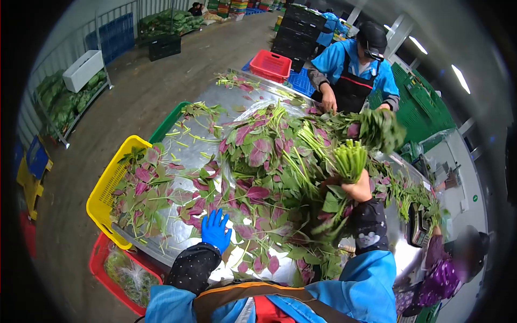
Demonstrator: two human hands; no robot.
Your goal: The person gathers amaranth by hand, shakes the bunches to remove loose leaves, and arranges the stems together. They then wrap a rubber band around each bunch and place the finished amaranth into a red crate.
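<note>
My right hand, bare, is wrapped around a bunch of amaranth. Its cut stem ends point up and its leaves hang below my hand. In a blue glove, my left hand has its fingers stretched out, low over the metal table among loose leaves, holding nothing. A large heap of amaranth with green and purple-red leaves lies in front of me. Scattered leaves and stem pieces cover the left part of the table.
A yellow crate and a red crate stand at the table's left edge. Across from me a co-worker handles another bunch. Another person is at the right, near a scale. A red basket stands beyond.
</note>
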